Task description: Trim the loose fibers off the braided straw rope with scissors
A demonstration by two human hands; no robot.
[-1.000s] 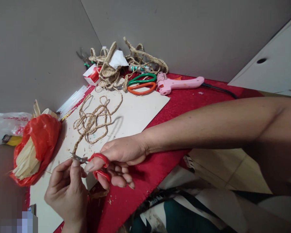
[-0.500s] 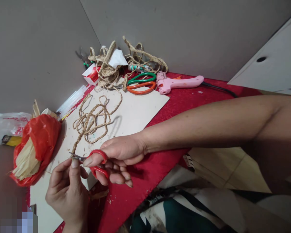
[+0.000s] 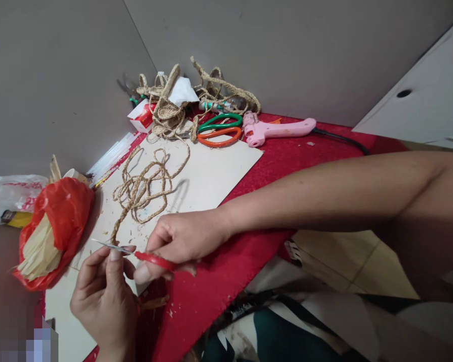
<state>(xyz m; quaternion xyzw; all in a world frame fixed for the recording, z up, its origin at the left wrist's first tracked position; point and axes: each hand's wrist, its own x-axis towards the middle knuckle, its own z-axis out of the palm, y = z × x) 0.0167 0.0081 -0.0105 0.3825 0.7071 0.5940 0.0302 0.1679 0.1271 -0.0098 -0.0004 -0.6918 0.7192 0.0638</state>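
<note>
My left hand pinches the end of a braided straw cord between thumb and fingertips. From there the cord runs up into a loose tangle on a white board. Red-handled scissors are in my right hand, the thumb and fingers at the handle loops. Their narrow blades point left, crossing just above my left thumb at the cord's end. Whether the blades touch the cord I cannot tell. My curled right fingers are partly hidden behind the hand.
Green-and-orange-handled scissors and a pink glue gun lie at the back. More braided cord is heaped by the wall. A red plastic bag with pale straw strips stands left, near clear sticks. Red cloth covers the table.
My right hand has turned over, its back now upward, and the scissors have rotated with it. The blades now reach farther left past my left thumb. My left hand stays nearly in place.
</note>
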